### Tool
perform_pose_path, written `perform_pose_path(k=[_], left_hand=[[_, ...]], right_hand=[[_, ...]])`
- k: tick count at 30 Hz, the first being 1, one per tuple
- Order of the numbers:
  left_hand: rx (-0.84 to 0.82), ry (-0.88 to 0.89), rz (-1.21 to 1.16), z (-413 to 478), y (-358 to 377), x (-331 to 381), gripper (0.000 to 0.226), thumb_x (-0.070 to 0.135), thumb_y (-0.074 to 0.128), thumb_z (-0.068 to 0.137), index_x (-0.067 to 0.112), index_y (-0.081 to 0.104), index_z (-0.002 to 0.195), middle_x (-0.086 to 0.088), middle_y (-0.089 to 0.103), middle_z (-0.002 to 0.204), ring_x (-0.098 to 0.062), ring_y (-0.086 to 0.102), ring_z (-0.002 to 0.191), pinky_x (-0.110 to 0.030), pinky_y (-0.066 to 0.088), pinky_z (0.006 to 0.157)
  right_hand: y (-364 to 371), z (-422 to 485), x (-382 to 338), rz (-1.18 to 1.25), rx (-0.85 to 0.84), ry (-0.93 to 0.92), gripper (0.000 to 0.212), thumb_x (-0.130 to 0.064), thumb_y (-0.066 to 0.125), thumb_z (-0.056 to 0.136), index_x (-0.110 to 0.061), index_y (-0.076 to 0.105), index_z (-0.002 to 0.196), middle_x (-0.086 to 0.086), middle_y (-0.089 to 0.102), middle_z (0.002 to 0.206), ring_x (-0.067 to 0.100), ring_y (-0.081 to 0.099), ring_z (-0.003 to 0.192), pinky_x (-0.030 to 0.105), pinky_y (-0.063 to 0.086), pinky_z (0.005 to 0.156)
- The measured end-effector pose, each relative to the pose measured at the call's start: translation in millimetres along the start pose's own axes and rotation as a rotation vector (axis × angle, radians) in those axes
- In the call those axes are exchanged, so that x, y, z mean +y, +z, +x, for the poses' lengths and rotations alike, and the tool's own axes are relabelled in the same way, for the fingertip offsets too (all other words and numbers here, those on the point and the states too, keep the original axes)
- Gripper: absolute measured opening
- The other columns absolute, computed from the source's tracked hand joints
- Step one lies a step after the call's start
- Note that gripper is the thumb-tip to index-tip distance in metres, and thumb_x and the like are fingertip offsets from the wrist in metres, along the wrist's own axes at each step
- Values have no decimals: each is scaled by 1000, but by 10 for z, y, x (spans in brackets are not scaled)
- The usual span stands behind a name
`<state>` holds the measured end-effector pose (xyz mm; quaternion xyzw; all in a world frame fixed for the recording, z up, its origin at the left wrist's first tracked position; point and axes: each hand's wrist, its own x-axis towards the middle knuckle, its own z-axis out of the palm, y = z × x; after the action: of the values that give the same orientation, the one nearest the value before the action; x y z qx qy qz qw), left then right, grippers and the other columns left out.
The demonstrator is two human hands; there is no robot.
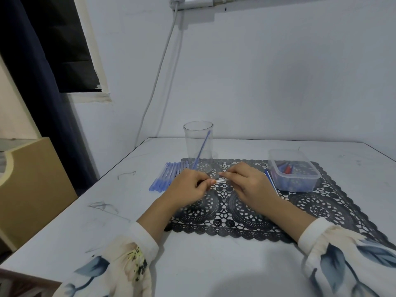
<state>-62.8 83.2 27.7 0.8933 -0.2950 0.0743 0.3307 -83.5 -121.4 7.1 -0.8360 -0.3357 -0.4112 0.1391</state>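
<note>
pen [220, 181] bridges both hands just over the lace mat [310, 209]: left hand [188, 186] pinches one end, right hand [249, 185] curls its fingers round the other. it looks like a fitting-together step. next the halves need pushing straight in line, likely before the pen joins the cup [198, 144] beyond the grip.

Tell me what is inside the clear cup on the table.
One blue pen leans at a slant inside the cup, its top end near the rim. Nothing else shows through the clear wall. The pen's bottom tip is hard to make out just above the left hand.
</note>
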Motion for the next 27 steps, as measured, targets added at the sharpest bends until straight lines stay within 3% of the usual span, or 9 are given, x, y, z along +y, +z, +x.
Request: perform_pose_path(k=[10,20,25,27], left_hand=[[137,64,161,20,-21,-47,24,42,59,87,22,72,85,3,61,57,-9,49,51,-23,37,52],[203,129,293,17,-46,-52,26,46,58,87,25,72,85,10,51,54,-3,44,52,-17,25,49],[222,158,304,11,-49,-55,28,46,57,87,24,73,85,6,58,57,-10,52,56,-22,33,51],[233,170,319,17,-42,-65,33,49,54,86,24,74,84,4,61,58,-10,53,57,-21,33,50]], right_hand=[[-30,34,-52,-48,-80,113,31,-20,47,86,-7,71,102,5,67,88,20,63,76,33,55,63],[-61,68,-88,-120,-229,157,38,-19,35,79,-7,67,96,5,65,85,21,62,76,30,54,67],[-55,65,-90,-123,-287,156,27,0,63,71,-4,65,98,9,64,87,24,62,79,33,56,64],[-52,62,-86,-130,-317,155,28,1,64,72,-4,63,99,9,62,90,26,61,83,32,53,65]])
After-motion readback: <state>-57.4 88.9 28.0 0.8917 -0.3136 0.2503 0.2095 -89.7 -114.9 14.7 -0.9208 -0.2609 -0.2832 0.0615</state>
